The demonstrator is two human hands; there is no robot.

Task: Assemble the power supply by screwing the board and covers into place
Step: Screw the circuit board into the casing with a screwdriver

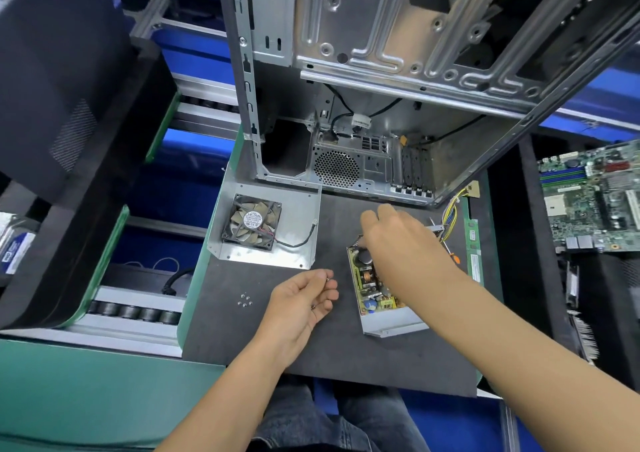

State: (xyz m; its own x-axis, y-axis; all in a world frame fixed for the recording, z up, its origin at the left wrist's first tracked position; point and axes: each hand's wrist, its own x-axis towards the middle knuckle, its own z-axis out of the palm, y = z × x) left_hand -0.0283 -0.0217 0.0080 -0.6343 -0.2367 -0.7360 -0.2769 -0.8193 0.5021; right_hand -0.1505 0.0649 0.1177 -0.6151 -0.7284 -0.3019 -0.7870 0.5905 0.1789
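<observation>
The power supply board (372, 285) lies in its metal base cover (394, 325) on the dark mat, right of centre. My right hand (398, 240) hovers over the board's far end, fingers bent down onto it; whether it grips anything is hidden. My left hand (304, 299) rests palm-up just left of the board, fingers curled around small screws (327, 279). The other metal cover (298, 229) with a black fan (252, 226) lies further left. Several loose screws (244, 300) sit on the mat left of my left hand.
An open computer case (381, 70) stands at the back of the mat (311, 354). A motherboard (595, 198) lies far right, a green memory stick (472, 243) and yellow wires (452, 212) beside the board. Black trays and a roller conveyor (135, 309) are on the left.
</observation>
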